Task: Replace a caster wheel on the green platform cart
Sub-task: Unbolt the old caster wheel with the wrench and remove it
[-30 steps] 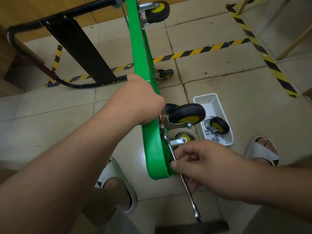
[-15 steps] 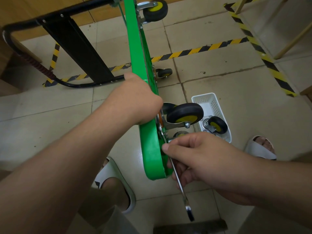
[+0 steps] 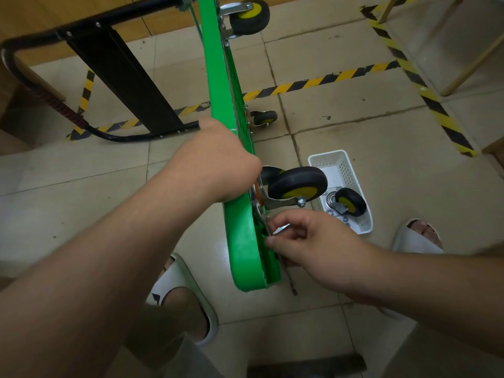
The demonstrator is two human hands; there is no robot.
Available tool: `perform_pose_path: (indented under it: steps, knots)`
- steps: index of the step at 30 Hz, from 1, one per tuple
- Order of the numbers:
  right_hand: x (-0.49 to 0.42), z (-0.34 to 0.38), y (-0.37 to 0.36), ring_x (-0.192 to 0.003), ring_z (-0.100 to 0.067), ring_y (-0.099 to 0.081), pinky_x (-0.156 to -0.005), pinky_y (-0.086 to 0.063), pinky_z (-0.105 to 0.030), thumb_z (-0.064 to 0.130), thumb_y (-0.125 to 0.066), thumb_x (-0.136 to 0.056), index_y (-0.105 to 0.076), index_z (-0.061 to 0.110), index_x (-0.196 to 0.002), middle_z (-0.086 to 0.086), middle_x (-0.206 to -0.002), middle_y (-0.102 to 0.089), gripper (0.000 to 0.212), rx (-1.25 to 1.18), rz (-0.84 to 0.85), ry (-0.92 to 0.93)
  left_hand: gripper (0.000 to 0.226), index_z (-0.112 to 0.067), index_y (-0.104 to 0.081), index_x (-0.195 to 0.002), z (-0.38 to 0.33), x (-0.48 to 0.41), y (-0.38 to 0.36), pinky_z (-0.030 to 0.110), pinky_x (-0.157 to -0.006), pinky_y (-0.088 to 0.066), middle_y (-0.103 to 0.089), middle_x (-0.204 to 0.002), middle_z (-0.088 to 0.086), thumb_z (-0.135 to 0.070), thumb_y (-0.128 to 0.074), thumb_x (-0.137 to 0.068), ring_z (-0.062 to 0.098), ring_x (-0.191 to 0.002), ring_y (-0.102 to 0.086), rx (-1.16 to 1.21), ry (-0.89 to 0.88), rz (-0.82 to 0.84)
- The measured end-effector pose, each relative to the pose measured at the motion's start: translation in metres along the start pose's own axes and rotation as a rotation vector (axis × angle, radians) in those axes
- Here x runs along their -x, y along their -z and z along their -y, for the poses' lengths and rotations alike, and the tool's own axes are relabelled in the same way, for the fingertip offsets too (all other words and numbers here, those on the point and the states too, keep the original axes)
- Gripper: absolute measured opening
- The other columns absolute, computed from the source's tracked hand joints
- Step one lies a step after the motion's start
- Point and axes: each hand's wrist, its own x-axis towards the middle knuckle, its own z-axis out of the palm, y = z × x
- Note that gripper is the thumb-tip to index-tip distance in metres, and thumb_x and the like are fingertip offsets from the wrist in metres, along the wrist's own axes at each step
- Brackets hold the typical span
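The green platform cart [image 3: 242, 246] stands on its long edge, its underside facing right. My left hand [image 3: 218, 165] grips the cart's upper edge and holds it upright. A black caster wheel with a yellow hub [image 3: 298, 185] sticks out from its metal bracket on the underside, just right of that hand. Below the bracket my right hand [image 3: 308, 241] grips a thin metal wrench [image 3: 290, 282] against the caster's mounting plate. The wrench's lower end pokes out under the hand. A second caster wheel [image 3: 349, 201] lies in a white basket [image 3: 334, 165] on the floor.
The cart's black folded handle [image 3: 114, 66] lies on the tiled floor at left. Two more casters [image 3: 249, 16] [image 3: 263, 118] sit further up the cart. Nuts lie in the basket. My feet in white slippers [image 3: 188, 293] [image 3: 417, 238] flank the cart. Yellow-black tape [image 3: 321, 81] marks the floor.
My right hand and the wrench have shifted up along the cart's underside toward the caster bracket, and less of the wrench shows below the hand. My left hand keeps its hold.
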Motion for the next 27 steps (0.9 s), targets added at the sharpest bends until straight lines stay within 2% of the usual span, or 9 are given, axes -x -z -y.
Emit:
perform_pose_path:
  steps: [5,9,13,18,23,27]
  knots:
    - [-0.004,-0.005,-0.001,-0.091,-0.030,-0.073,-0.088,-0.059,-0.052,0.031,-0.076,-0.088,-0.071,0.038,-0.096,-0.006,-0.087,-0.074,0.012,-0.003,0.014,0.027,0.042,-0.012,-0.026,-0.117,0.001,-0.001,0.001,0.012,-0.022,-0.024,-0.044,-0.088,0.002,-0.024,-0.059,-0.095,0.012,-0.066,-0.053,-0.002,-0.008,-0.005]
    - [0.000,-0.001,-0.003,-0.091,-0.034,-0.073,-0.086,-0.060,-0.054,0.027,-0.076,-0.088,-0.072,0.033,-0.092,-0.010,-0.088,-0.074,0.008,-0.029,0.031,-0.011,0.044,-0.011,-0.026,-0.120,0.001,-0.001,0.000,0.012,-0.022,-0.025,-0.048,-0.097,0.007,-0.024,-0.060,-0.095,0.013,-0.066,-0.054,0.002,-0.005,-0.008]
    - [0.009,0.004,0.001,-0.076,-0.020,-0.072,-0.079,-0.064,-0.042,0.021,-0.074,-0.091,-0.072,0.022,-0.095,-0.014,-0.092,-0.073,0.005,-0.060,0.092,-0.093,0.045,-0.011,-0.026,-0.122,0.001,-0.002,-0.001,0.012,-0.022,-0.025,-0.048,-0.102,0.009,-0.024,-0.060,-0.095,0.012,-0.066,-0.054,-0.001,-0.004,-0.008]
    - [0.020,0.010,0.001,-0.070,-0.018,-0.068,-0.070,-0.063,-0.035,0.019,-0.074,-0.091,-0.072,0.016,-0.100,-0.022,-0.098,-0.071,0.011,-0.083,0.127,-0.186,0.043,-0.012,-0.025,-0.118,0.001,-0.003,0.000,0.012,-0.022,-0.026,-0.050,-0.104,0.009,-0.025,-0.060,-0.094,0.013,-0.068,-0.055,-0.020,-0.007,-0.008]
    - [0.027,0.019,0.001,-0.069,-0.025,-0.066,-0.069,-0.063,-0.039,0.016,-0.072,-0.091,-0.069,0.008,-0.100,-0.025,-0.086,-0.068,0.012,-0.174,0.146,-0.214,0.043,-0.012,-0.026,-0.117,0.001,-0.003,0.000,0.013,-0.022,-0.025,-0.047,-0.097,0.008,-0.026,-0.059,-0.094,0.013,-0.067,-0.054,-0.037,-0.013,-0.016]
    - [0.031,0.030,0.002,-0.063,-0.022,-0.064,-0.060,-0.061,-0.034,0.014,-0.070,-0.092,-0.069,0.001,-0.095,-0.012,-0.075,-0.068,0.014,-0.253,0.144,-0.205,0.044,-0.011,-0.026,-0.119,0.000,-0.002,0.000,0.013,-0.021,-0.023,-0.044,-0.091,0.006,-0.025,-0.060,-0.094,0.013,-0.066,-0.053,-0.017,-0.008,-0.007]
